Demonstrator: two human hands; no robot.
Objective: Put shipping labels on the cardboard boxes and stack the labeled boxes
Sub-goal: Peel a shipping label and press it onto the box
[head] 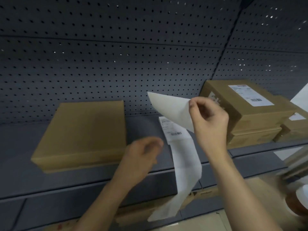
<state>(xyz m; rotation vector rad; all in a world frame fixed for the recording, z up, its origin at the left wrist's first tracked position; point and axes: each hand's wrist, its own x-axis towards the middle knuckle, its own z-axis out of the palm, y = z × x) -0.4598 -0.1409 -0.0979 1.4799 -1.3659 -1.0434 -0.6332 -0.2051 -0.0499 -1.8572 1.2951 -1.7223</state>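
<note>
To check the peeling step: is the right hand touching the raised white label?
Touching. The head view shows the right hand pinching the corner of the white label between thumb and forefinger.

A dark grey metal shelf (20,147) with a perforated back panel (116,64) carries the goods. On its left part a flat, unlabelled cardboard box (83,130) lies flat, close to the back panel. Well apart, on the right, stands a stack of cardboard boxes (255,135), the top one bearing a white shipping label (251,95); just beside the stack, farther right, is another labelled box (295,124). Between the two groups a white label strip (183,157) crosses the shelf and hangs over its front edge.
</note>
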